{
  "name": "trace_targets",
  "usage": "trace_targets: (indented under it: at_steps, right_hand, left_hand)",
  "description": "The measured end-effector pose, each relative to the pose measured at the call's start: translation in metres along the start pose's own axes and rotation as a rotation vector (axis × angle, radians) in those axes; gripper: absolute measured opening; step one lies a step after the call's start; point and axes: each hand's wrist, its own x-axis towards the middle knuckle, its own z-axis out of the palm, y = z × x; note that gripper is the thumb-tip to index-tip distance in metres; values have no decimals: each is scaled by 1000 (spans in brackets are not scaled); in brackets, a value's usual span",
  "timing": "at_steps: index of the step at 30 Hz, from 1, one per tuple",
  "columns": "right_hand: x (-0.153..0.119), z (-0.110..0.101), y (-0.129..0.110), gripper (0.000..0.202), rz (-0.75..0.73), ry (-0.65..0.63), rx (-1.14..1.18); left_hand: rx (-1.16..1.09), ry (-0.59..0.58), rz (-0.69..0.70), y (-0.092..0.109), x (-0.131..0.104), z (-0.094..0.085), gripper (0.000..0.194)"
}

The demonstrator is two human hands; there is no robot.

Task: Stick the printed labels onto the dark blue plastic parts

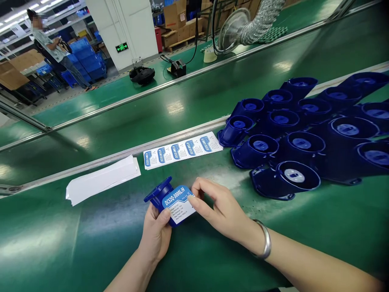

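A dark blue flanged housing (158,194) is held in my left hand (158,231), whose thumb presses on its front. On the housing's side lies a blue and white label (180,206) reading DC52Q-5000L/H. My right hand (217,209) pinches the label's right edge between thumb and forefinger. Beyond my hands, a sheet of similar labels (182,150) lies on the green table. To its left sits a stack of blank white strips (103,179). Several dark blue housings (263,146) stand in rows at the right.
A metal rail (73,164) runs along the table's far side, with a green conveyor (146,109) behind it. Farther back are a black stand (178,68), a black object (142,75) and a flexible silver duct (261,24). A person (53,48) stands at the far left.
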Motion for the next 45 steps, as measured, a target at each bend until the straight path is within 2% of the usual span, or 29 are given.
trace_targets:
  at_steps: [10, 16, 19, 27, 33, 36, 39, 41, 45]
  right_hand:
    - [-5, 1, 1, 32, -127, 16, -84]
    - [-4, 4, 1, 31, -254, -8, -135]
    - [-4, 7, 2, 32, -264, -30, -120]
    - [-14, 24, 10, 34, -157, -22, 52]
    - [-15, 34, 23, 25, 205, 64, 224]
    - [-10, 28, 24, 28, 193, 163, 294]
    - [-5, 19, 23, 33, 121, 232, 263]
    - [-2, 15, 22, 39, 86, 168, 268]
    - [-2, 13, 19, 54, 75, -58, 385]
  left_hand:
    - [-4, -23, -1, -3, 1, -2, 50]
    - [-23, -56, -77, 2, -5, 3, 69]
    - [-39, -94, -84, 2, -8, 1, 74]
    - [-55, -155, -72, -3, -9, -11, 84]
    - [-72, -213, -30, 0, -4, -14, 77]
    - [-132, -293, -60, 8, -3, -7, 61]
    - [-181, -346, -145, 15, -4, 2, 46]
    - [-195, -355, -206, 16, -4, 7, 47]
    - [-198, -382, -334, 12, -4, 11, 55]
